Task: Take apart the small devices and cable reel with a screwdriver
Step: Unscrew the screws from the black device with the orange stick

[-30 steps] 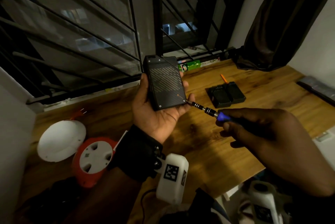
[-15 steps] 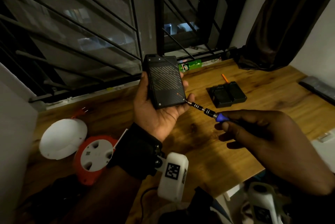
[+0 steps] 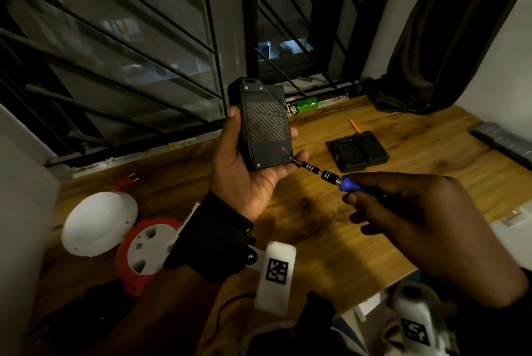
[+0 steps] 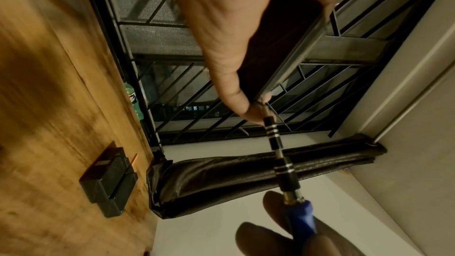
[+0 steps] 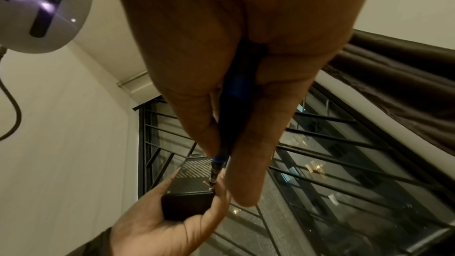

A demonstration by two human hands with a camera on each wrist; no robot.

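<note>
A wooden tabletop (image 3: 331, 229) ran beneath a barred window (image 3: 129, 53) in dim light. Above it, the flat black rectangular device with a striped back (image 3: 266, 125) lay cradled in the left hand (image 3: 247, 180), fingers curled round its edges. The blue-handled screwdriver with a black banded shaft (image 3: 331, 177) had its tip set at the device's lower right corner screw, the right hand (image 3: 417, 220) pinching the handle. On the table to the left sat an orange-and-white round cable reel (image 3: 144, 249) beside a white domed cover (image 3: 98, 223); to the right, a black moulded tray (image 3: 358, 151).
</note>
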